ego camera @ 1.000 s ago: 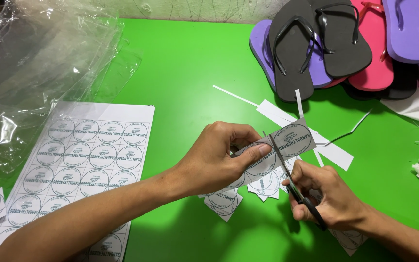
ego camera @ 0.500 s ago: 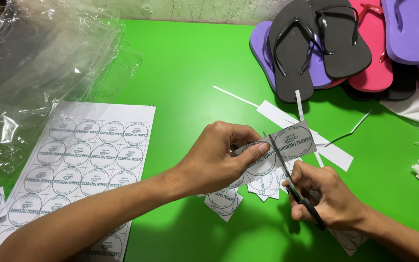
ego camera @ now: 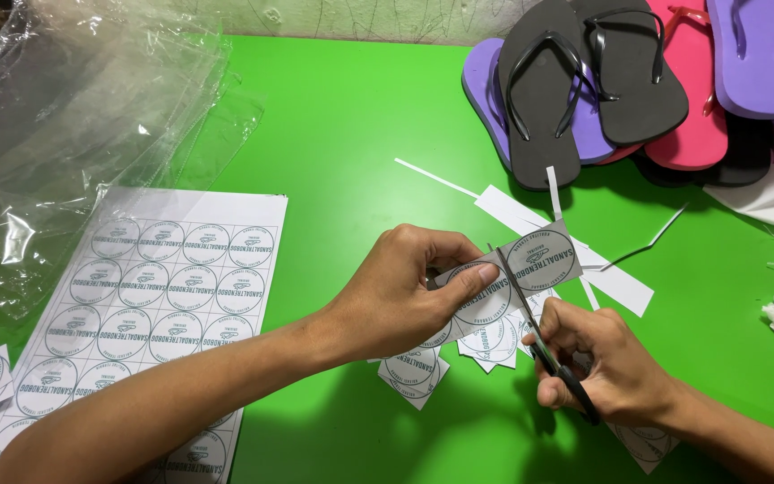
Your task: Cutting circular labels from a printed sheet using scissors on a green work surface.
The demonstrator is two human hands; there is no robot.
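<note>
On the green table (ego camera: pixel 351 116), near its middle, the left hand (ego camera: pixel 405 296) pinches a paper strip (ego camera: pixel 530 269) of round printed labels, thumb on top, fingers curled beneath. Right hand (ego camera: pixel 606 367) is closed through the handles of the scissors (ego camera: pixel 539 336), blades partly open and set across the strip between two circles. Step in hand looks to be cutting one label free. Next move calls for a straight closing cut, keeping off the print and the thumb. Cut labels (ego camera: pixel 418 372) lie below; full sheet (ego camera: pixel 150 305) to the left, sandals (ego camera: pixel 575 81) well apart.
</note>
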